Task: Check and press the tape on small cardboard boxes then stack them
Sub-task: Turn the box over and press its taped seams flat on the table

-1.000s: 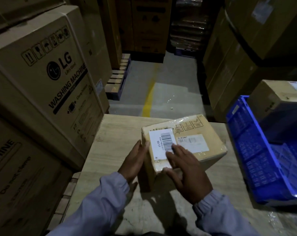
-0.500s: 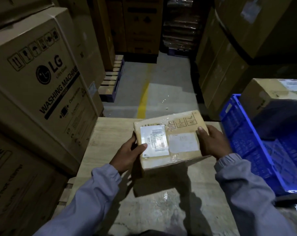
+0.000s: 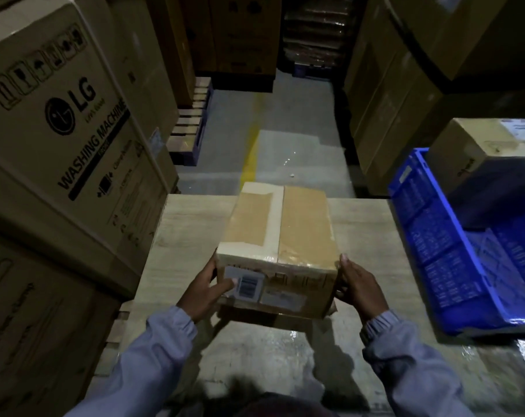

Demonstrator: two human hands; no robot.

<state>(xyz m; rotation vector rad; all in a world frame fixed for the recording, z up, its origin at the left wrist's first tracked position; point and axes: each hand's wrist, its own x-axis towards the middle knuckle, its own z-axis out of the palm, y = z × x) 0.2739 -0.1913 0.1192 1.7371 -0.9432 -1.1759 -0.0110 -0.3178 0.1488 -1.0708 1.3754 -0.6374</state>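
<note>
Dim warehouse aisle (image 3: 288, 139), wooden table (image 3: 183, 236) (blue crate (image 3: 435, 254) alongside) — left hand (image 3: 207, 291), right hand (image 3: 360, 288) clasping taped box (image 3: 279, 230) sides.

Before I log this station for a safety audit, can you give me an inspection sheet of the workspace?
Surface: pale wooden table.
Job's things: small brown cardboard box, pale tape strip along its top seam, white barcode label on the near face.
Clutter: blue plastic crate at the right, a brown carton at its far end.
Grippers: left hand grips the box's near left corner; right hand holds its right side.
Cables: nothing seen.
Surroundings: large printed washing-machine cartons on the left, wooden pallets, yellow floor line.
</note>
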